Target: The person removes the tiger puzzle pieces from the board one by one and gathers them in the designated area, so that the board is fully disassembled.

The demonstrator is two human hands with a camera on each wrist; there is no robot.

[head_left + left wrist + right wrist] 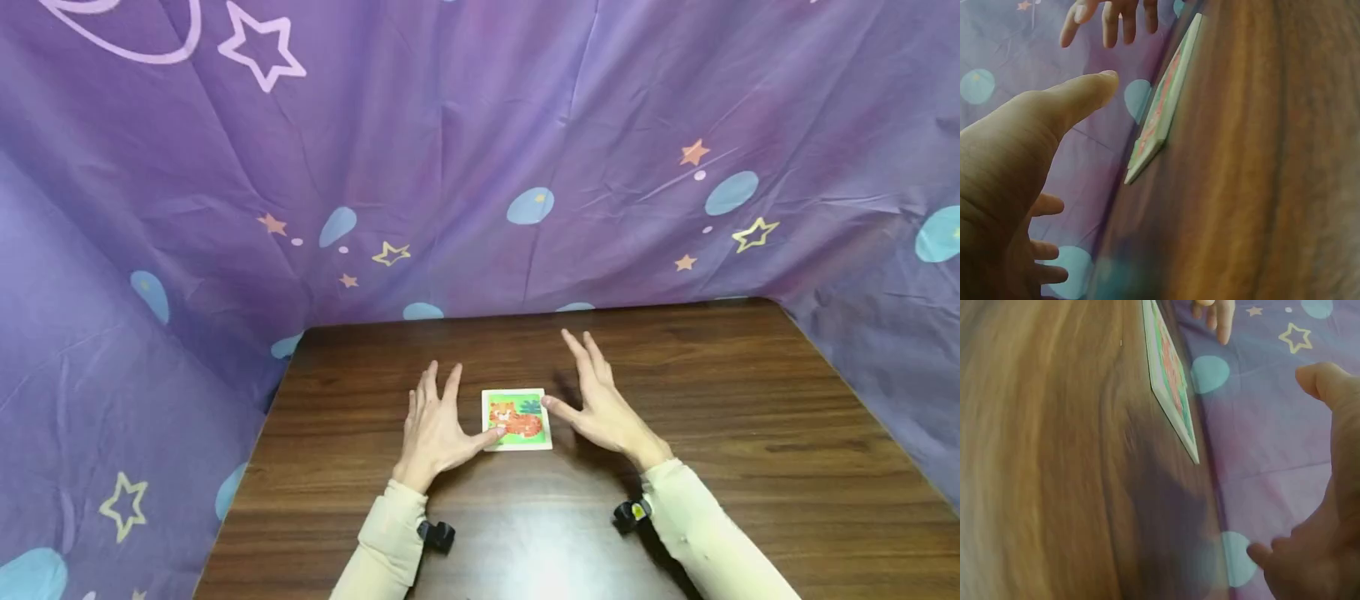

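Note:
A square picture puzzle with a white border (517, 447) lies flat on the wooden table, showing an orange tiger on green. My left hand (435, 432) hovers at its left side, fingers spread, the thumb overlapping the lower left of the picture in the head view. To the right, my right hand (603, 412) is held with fingers spread and its thumb tip near the upper right corner. Both wrist views show the thumbs raised above the table, apart from the puzzle (1166, 103). Neither hand holds anything.
The dark wooden table (337, 517) reaches to a purple curtain (480, 150) with stars and blue spots, which hangs behind it and at both sides. A small black camera (437, 536) is strapped to the left wrist, another (630, 515) to the right.

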